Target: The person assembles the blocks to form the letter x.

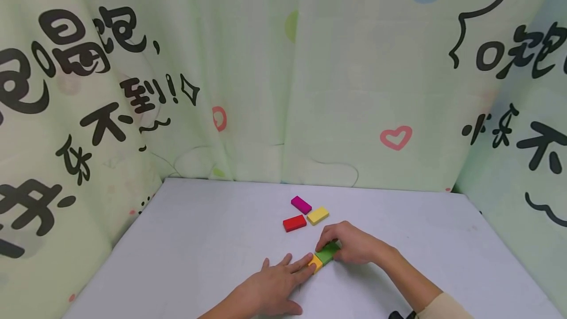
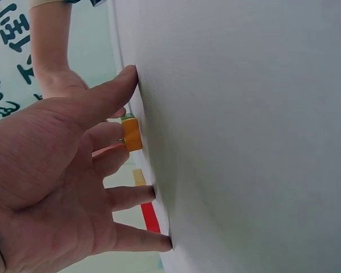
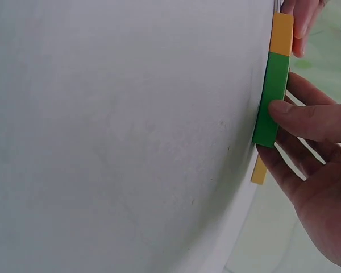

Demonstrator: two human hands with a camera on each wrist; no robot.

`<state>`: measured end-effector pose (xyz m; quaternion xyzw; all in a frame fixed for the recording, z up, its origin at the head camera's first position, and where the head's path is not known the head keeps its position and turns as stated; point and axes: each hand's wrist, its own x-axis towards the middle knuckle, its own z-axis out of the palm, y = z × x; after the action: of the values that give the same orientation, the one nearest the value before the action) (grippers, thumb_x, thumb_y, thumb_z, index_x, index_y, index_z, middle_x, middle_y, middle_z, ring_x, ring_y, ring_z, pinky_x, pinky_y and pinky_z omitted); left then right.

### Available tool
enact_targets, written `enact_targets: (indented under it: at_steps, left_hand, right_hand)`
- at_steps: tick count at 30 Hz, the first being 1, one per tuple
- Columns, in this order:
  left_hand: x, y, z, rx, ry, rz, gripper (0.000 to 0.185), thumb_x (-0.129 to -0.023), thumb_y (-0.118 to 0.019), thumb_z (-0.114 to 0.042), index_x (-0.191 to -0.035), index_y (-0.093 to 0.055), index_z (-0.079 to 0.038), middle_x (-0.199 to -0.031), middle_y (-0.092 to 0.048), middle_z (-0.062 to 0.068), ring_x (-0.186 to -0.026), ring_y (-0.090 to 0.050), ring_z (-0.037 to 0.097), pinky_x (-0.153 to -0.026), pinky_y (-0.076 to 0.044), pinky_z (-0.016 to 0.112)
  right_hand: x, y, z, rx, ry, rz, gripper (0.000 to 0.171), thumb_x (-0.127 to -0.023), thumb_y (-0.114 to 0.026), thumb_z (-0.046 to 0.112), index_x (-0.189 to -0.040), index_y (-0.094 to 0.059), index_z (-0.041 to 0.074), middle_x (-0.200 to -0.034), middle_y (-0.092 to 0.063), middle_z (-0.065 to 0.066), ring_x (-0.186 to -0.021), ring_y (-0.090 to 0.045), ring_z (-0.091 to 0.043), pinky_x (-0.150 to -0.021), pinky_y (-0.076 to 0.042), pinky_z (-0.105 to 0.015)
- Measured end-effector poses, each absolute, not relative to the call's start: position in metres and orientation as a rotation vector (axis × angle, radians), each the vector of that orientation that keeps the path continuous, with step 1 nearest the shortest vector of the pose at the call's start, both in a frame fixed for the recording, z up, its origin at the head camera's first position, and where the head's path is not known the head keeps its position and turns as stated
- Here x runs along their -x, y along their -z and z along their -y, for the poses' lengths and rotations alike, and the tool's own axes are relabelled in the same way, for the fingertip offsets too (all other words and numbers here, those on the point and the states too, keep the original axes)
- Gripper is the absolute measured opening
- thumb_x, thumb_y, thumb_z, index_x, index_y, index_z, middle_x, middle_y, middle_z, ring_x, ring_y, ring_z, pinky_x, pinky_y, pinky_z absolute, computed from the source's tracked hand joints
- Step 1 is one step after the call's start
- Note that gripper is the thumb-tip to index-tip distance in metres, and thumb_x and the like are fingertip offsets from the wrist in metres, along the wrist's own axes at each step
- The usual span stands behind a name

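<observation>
My right hand [image 1: 356, 244] pinches a green block [image 1: 328, 253] lying on the white table, thumb on one long side and fingers on the other. End to end with it lies a shorter orange block [image 1: 316, 263], seen in line with the green one in the right wrist view. My left hand [image 1: 280, 283] is spread over the table, its index and middle fingertips touching the orange block; in the left wrist view the other fingertips rest on the tabletop. Farther back lie a red block [image 1: 294, 223], a yellow block [image 1: 318, 216] and a magenta block [image 1: 301, 205], close together.
The white table [image 1: 199, 240] reaches back to a pale green printed curtain [image 1: 336, 87], which also hangs along both sides. A small black object [image 1: 395, 315] shows at the bottom edge, beside the right sleeve [image 1: 445, 307].
</observation>
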<state>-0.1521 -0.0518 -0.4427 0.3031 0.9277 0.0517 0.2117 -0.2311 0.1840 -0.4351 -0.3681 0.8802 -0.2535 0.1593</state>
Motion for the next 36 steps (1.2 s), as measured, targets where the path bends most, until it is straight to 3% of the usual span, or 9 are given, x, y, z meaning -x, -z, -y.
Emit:
enact_targets:
  at_steps: [36]
  left_hand:
    - [0.1536,0.4424,0.05,-0.814,-0.159,-2.572,0.086,-0.077,-0.071,-0.054,-0.149,-0.023,-0.046,-0.155,-0.016,-0.026,-0.139,-0.035,0.03,-0.092,-0.038,0.07]
  right_hand:
    - [0.2315,0.4388,-0.1821,1.062,0.686,-2.53,0.035,-0.081,-0.07,0.001,-0.102,-0.074,0.028,-0.098,-0.064,0.017,-0.098,-0.058,-0.007,-0.091,-0.05,-0.034]
